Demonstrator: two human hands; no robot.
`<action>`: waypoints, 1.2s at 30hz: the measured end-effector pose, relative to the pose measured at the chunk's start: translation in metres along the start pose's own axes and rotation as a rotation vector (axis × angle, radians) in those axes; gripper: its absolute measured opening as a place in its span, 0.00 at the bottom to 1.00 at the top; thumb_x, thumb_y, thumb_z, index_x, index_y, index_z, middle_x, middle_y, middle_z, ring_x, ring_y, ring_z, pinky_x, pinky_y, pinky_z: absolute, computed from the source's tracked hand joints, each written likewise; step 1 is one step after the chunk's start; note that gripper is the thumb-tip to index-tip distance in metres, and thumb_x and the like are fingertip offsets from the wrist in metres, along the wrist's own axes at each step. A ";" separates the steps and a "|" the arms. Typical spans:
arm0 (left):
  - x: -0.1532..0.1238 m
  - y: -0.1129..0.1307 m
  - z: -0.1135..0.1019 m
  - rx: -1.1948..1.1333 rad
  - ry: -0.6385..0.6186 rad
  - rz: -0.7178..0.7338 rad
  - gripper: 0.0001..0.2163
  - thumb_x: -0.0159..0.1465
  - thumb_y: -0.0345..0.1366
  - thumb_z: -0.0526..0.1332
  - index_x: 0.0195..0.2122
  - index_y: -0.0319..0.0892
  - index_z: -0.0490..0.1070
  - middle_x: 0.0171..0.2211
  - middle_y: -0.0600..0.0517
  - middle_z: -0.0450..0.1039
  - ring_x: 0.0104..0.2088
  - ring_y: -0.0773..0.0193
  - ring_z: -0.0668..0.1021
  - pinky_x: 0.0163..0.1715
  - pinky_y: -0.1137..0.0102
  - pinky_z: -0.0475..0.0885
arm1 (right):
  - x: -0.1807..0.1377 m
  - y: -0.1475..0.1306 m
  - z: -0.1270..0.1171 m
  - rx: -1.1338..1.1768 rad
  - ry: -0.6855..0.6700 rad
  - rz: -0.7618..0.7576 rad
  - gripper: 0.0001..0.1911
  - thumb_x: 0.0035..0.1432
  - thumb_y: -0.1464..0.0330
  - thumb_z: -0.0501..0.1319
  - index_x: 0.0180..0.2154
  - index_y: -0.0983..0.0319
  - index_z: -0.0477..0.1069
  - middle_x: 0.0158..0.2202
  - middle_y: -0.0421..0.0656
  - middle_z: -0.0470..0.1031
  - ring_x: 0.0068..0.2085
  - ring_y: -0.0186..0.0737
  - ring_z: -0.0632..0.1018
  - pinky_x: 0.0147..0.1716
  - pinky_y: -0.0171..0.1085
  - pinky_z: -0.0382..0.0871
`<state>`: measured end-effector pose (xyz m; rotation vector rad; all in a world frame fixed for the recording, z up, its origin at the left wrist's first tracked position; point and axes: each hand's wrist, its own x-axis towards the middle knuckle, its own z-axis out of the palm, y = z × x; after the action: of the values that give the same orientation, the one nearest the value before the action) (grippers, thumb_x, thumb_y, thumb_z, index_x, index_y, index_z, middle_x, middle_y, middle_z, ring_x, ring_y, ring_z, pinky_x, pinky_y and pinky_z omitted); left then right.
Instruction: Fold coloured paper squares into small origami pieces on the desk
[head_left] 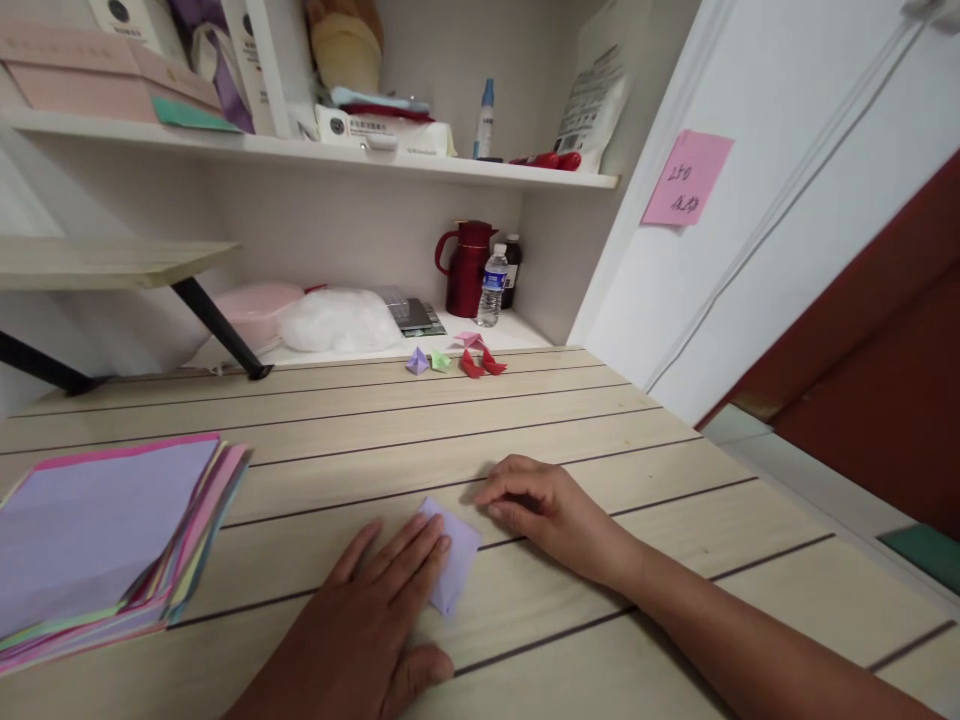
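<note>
The folded paper [457, 562] is plain pale lilac. Under it, the table [525, 420] is pale wood crossed by thin dark lines. Left of the paper, the stack of sheets [105, 540] is lilac on top, with pink, green and yellow edges. Beyond the paper the small folded pieces [472, 365] are purple, green, pink and red. Farther beyond stands a dark red jug [466, 268].

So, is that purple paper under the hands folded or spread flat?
Folded: the purple paper is far smaller than the stacked sheets; left hand presses it.

Left hand [382, 610] flat; right hand [544, 505] curled.
</note>
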<state>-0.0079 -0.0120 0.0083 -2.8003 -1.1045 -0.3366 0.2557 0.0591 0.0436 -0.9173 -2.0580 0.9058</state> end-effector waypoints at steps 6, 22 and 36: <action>0.000 0.000 -0.007 0.005 0.091 0.016 0.28 0.67 0.52 0.56 0.65 0.47 0.57 0.67 0.52 0.60 0.65 0.60 0.65 0.66 0.62 0.57 | 0.001 -0.006 -0.002 -0.112 -0.075 -0.071 0.10 0.60 0.78 0.62 0.38 0.59 0.80 0.35 0.43 0.77 0.40 0.38 0.77 0.43 0.36 0.69; 0.009 0.001 -0.033 -0.208 -0.035 -0.162 0.06 0.59 0.37 0.66 0.38 0.48 0.73 0.54 0.50 0.77 0.55 0.53 0.77 0.57 0.54 0.72 | 0.004 -0.008 0.014 -0.076 -0.218 -0.289 0.11 0.61 0.74 0.65 0.45 0.58 0.79 0.40 0.44 0.74 0.42 0.37 0.76 0.44 0.35 0.70; 0.008 0.001 -0.030 -0.283 -0.050 -0.191 0.12 0.61 0.37 0.64 0.47 0.50 0.73 0.60 0.51 0.70 0.59 0.53 0.73 0.59 0.52 0.70 | 0.006 -0.009 0.010 -0.044 -0.296 -0.270 0.13 0.58 0.69 0.69 0.46 0.58 0.78 0.42 0.45 0.77 0.46 0.40 0.76 0.51 0.40 0.69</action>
<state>-0.0066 -0.0127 0.0389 -2.9618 -1.4455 -0.4773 0.2418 0.0564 0.0478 -0.5314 -2.3902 0.8926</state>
